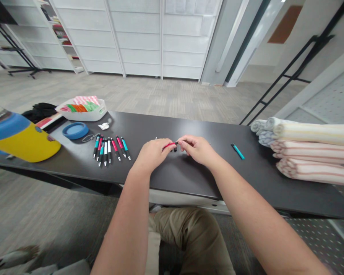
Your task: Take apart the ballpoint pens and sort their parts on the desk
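Observation:
Above the middle of the dark table, my left hand point(150, 152) is closed round a slim red pen point(169, 144) that lies nearly level. My right hand point(197, 150) pinches its black end with thumb and fingertips, so both hands meet at the pen. Just below it a small black piece point(175, 149) shows, partly hidden between the hands. Behind my left hand a thin white bit sticks up, too small to name. To the left lie several click pens point(105, 150) in teal, red, white and black, side by side. A teal pen piece point(238, 151) with a black end lies alone to the right.
On the dark table point(160, 179), rolled striped cloths point(315, 152) are stacked at the right. At the left stand a yellow and blue container point(25, 133), a blue ring-shaped lid point(75, 130), a crumpled white scrap point(104, 126) and a white basket point(94, 113) with colourful packets.

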`<state>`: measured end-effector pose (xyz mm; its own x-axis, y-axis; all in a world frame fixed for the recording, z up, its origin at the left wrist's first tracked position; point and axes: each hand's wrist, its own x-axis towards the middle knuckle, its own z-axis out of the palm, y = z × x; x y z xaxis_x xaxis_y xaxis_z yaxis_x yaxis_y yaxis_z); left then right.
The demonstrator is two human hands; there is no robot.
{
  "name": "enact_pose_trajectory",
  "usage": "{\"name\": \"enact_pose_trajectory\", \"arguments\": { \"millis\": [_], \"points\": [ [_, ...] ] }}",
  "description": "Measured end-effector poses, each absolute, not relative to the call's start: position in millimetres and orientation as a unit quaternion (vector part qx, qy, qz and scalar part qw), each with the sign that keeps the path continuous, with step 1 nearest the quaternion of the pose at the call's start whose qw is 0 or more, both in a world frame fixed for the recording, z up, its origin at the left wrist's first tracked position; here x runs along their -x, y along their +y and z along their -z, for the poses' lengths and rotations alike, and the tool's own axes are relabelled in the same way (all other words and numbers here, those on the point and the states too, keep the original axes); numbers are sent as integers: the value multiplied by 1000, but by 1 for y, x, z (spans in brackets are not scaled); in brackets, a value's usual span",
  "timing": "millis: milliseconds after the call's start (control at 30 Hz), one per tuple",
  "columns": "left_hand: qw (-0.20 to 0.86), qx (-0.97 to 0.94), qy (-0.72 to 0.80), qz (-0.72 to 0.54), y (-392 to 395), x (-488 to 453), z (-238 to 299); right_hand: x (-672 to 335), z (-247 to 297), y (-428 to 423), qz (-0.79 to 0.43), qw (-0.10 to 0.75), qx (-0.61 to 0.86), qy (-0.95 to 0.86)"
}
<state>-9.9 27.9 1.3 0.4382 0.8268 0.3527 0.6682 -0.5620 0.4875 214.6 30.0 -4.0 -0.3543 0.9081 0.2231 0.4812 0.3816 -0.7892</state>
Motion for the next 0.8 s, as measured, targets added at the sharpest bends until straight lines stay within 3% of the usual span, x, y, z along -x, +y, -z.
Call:
{"name": "enact_pose_trajectory", "arguments": {
  "millis": [267,500,667,800],
  "points": [
    [112,-859,417,-276,34,25,11,-211,4,27,-272,287,492,-776],
    [113,-860,418,-271,35,24,13,-212,12,31,-300,327,478,-758],
    [108,-863,422,-256,34,21,11,-212,7,30,-264,283,493,-780],
    [85,-868,427,-237,34,19,10,-212,7,30,-289,323,477,-765]
  ]
}}
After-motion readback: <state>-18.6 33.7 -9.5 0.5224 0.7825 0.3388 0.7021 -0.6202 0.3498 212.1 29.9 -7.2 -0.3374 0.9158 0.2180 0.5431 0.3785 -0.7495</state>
